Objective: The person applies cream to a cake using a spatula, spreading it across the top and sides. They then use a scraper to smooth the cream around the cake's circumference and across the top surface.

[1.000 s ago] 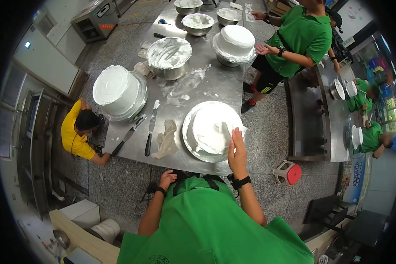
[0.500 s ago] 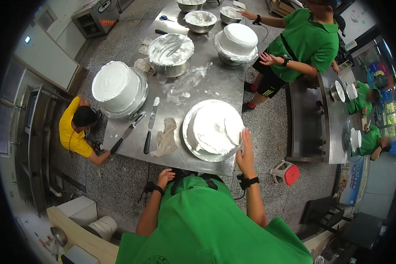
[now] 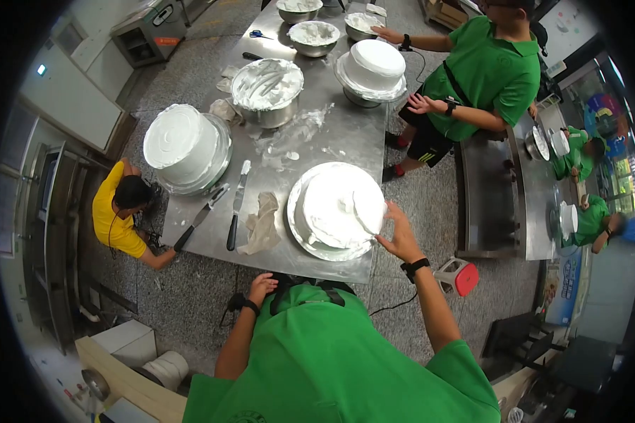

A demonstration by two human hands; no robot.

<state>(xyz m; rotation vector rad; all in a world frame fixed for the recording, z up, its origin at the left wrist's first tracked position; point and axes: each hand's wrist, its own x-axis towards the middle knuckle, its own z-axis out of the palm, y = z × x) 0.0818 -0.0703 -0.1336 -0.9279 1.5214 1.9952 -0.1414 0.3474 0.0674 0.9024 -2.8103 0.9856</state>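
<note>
Mid-frame on the counter [image 3: 363,134] sits the white-coated cake [image 3: 335,206]; the right hand [image 3: 403,240], flatter a moment ago, now curves, empty, by its right edge, suggesting rim work. Below, the left hand [image 3: 262,287] hangs loose.

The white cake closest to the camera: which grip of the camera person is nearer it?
Right. The right grip is at the right edge of the cake; I can't tell if they touch. The left grip is lower left, clearly apart from it.
</note>
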